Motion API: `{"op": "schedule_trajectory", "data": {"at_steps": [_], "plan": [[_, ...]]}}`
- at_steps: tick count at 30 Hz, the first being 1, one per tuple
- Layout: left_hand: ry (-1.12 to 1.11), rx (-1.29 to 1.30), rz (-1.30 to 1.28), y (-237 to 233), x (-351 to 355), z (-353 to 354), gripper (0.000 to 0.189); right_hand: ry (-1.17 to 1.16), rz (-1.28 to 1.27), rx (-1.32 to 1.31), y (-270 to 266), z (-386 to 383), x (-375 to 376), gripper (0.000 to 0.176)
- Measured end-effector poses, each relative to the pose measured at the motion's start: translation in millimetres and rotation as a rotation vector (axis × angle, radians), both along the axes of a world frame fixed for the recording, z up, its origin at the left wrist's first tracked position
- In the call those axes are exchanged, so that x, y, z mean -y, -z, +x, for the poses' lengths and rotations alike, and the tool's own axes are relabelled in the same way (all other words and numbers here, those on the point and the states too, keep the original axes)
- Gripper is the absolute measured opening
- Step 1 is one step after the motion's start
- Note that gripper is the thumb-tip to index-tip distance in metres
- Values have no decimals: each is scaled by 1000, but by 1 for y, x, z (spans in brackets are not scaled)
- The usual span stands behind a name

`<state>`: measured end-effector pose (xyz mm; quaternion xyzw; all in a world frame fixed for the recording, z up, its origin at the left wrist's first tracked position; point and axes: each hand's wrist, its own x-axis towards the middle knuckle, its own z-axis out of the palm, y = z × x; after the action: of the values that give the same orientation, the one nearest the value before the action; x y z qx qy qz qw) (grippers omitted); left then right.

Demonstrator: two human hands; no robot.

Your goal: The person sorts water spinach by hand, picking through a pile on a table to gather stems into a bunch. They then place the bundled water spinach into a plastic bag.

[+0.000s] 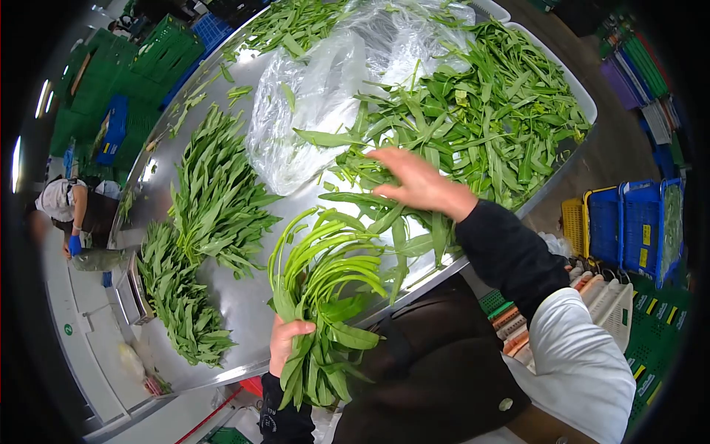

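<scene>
My left hand (287, 342) is closed around a bunch of water spinach (322, 274), its pale green stems curving up and over and its leaves hanging below the fist. My right hand (418, 185) reaches over the table with thumb and fingers apart, right at some loose water spinach stems and leaves (370, 174). Beyond it spreads a big heap of loose water spinach (510, 111). To the left, on the metal table (237, 296), lie two neat bundles of water spinach, an upper bundle (218, 192) and a lower bundle (177, 288).
A crumpled clear plastic bag (303, 103) lies mid-table. More leaves (292, 26) are at the far end. A person (70, 207) with a blue glove stands at left. Green crates (111, 66) are stacked behind; blue crates (640, 229) stand at right.
</scene>
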<state>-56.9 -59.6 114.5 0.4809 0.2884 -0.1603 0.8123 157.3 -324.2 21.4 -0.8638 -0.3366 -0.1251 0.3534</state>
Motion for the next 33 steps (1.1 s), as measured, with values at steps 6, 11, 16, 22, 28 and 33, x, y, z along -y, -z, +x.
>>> {"op": "schedule_trajectory", "data": {"at_steps": [6,11,16,22,28,33], "plan": [[39,-52,-82,12,-10,-7,71,-142,553,-471,-65,-17,-29,54],[-42,-206,-282,17,-27,-19,59,-403,477,-1135,-22,-20,-33,65],[-84,-165,-298,25,-31,-22,57,-507,742,-1545,-38,-50,-53,60],[-78,-102,-369,51,-40,-34,56,61,304,-429,-48,-47,-51,25],[-208,-118,-233,21,-15,-31,52,-302,573,-865,-41,-79,-100,30],[-230,-67,-288,23,-23,-37,54,-408,579,-1173,-47,-83,-94,21]]}}
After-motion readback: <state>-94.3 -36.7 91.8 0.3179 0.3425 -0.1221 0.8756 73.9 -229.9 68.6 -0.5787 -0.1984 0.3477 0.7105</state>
